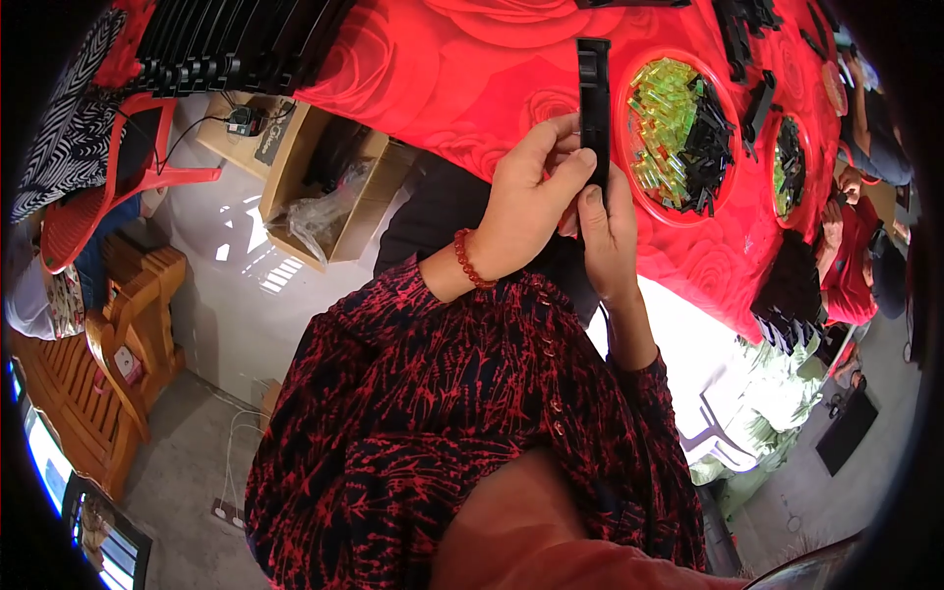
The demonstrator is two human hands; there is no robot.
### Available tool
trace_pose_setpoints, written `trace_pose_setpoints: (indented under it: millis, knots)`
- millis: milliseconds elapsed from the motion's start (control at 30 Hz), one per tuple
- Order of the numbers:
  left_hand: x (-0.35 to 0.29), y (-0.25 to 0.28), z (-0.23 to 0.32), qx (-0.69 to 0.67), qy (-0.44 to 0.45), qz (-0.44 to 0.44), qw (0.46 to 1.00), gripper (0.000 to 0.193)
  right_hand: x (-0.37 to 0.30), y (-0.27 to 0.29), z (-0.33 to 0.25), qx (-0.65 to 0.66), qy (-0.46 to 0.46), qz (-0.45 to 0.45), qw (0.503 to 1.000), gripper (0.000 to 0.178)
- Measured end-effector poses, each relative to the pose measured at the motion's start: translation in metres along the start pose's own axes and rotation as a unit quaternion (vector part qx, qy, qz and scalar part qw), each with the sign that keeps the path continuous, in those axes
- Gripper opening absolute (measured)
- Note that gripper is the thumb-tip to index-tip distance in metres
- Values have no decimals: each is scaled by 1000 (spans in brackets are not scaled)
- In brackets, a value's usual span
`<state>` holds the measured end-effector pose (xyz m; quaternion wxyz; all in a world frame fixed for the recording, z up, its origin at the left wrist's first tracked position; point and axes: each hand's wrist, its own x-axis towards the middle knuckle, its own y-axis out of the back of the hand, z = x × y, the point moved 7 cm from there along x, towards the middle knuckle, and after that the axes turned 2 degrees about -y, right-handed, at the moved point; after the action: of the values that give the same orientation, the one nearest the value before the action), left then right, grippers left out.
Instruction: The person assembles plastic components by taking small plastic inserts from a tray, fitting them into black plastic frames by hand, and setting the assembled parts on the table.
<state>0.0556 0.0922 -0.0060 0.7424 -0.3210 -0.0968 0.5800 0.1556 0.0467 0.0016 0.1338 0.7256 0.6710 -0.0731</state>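
A long, narrow black plastic part (594,103) stands out from between my two hands, its far end over the red cloth. My left hand (526,202) is closed on it, thumb pressed on its near section. Lower down, my right hand (612,236) also grips it, with the thumb upright along it. My hands hide the part's near end. Just right of the part sits a red oval basket (629,187) holding yellow-green clear plastic pieces (661,118) and small black pieces (710,147).
Long black parts (221,44) lie in a row at the far left of the red-clothed table (423,79). A second basket (790,172) stands to the right, near people at work. Left of the table are an open cardboard box (354,211) and a red plastic chair (84,216).
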Motion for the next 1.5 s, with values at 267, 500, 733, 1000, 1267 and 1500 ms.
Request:
trace_pose_setpoints:
  millis: [267, 500, 733, 1000, 1267, 1500]
  knots:
    - [10, -5, 11, 205, -86, 67, 973, 27, 0, -3, 1, -67, 126, 35, 989, 40]
    - [9, -12, 10, 176, -58, 40, 982, 24, -4, 1, 2, -57, 110, 53, 991, 39]
    - [11, -11, -2, 110, -30, 34, 993, 17, -1, 6, 3, -150, 156, 86, 972, 40]
    - [12, -11, -9, 7, -27, 21, 999, 7, 0, 8, 8, -199, 224, 110, 948, 40]
    - [25, -3, -29, 28, 16, 22, 999, 7, -6, 5, 3, -296, 229, 159, 914, 39]
    - [30, 3, -20, 38, 68, -68, 995, 22, -4, 6, 11, 2, -27, 45, 999, 38]
